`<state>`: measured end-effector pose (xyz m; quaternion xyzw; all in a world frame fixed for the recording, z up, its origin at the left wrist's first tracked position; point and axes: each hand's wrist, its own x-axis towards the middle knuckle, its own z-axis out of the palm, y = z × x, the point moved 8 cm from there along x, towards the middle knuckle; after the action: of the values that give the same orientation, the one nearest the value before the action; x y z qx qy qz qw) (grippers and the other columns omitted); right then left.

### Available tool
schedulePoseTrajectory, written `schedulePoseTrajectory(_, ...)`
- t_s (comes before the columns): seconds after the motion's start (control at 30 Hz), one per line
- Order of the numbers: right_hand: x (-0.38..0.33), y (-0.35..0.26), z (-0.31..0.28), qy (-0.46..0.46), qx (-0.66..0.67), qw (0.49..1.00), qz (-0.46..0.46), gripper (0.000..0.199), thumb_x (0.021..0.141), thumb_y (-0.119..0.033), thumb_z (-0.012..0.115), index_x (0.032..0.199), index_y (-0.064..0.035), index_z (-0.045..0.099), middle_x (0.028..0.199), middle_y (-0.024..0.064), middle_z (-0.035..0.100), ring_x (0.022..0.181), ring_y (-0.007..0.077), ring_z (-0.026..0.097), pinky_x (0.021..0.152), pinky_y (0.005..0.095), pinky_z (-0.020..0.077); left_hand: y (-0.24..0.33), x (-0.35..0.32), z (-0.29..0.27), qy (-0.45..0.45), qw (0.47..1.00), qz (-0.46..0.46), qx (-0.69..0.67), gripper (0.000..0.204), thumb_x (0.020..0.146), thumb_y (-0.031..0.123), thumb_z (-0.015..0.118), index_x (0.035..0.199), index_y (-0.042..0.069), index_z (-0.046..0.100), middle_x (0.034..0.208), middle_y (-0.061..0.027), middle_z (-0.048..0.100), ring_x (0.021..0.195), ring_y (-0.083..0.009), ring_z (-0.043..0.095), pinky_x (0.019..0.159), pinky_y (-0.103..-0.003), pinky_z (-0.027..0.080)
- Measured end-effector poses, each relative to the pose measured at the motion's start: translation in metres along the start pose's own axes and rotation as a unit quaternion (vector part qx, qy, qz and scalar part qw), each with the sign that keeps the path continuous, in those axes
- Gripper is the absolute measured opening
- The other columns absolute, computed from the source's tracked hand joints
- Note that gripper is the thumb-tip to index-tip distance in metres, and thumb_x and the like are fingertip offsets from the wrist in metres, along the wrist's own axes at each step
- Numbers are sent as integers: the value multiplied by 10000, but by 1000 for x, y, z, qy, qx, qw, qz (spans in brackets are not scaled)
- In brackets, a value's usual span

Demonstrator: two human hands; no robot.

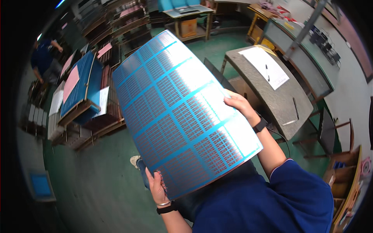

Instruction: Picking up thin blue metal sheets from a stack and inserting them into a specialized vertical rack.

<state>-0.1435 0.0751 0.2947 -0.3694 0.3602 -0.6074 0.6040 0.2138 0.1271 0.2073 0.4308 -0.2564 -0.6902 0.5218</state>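
From where I stand, the panel is in the air, between the two hands. Its long axis goes away from the body, leaning to the left. The left hand pinches the near left corner; the right hand, nearer to the table, pinches the right long edge. The fingers underneath I cannot see.
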Motion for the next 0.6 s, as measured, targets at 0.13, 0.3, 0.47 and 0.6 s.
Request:
schedulePoseTrajectory(0.13,-9,-6,8,-3,36,999,-1,525,875,-167,583,1318,49,401,1191,110,576,1036,143,575,898,274,445,10,-4,14,14,999,39,-21,593,920,187,558,1406,65,241,858,46,524,601,6,403,490,-133,331)
schedulePoseTrajectory(0.3,-5,14,-15,-44,203,978,23,362,915,-178,534,1187,59,511,1106,118,612,979,175,609,842,293,492,31,-19,6,-33,995,47,78,612,896,237,603,1383,63,274,883,40,533,649,0,436,532,-130,353)
schedulePoseTrajectory(0.47,3,0,-7,-89,159,983,29,357,928,-166,521,1204,57,477,1095,149,605,952,189,629,805,292,533,54,-23,5,-87,986,79,118,659,846,261,672,1357,28,326,1101,-12,545,911,-84,523,793,-221,432)
schedulePoseTrajectory(0.6,7,8,4,-52,213,976,9,465,898,-88,537,1301,63,360,1204,192,544,1043,241,605,852,334,536,85,-25,17,-116,981,139,64,689,914,433,509,1403,14,267,1338,-126,444,1189,-196,469,979,-332,399)
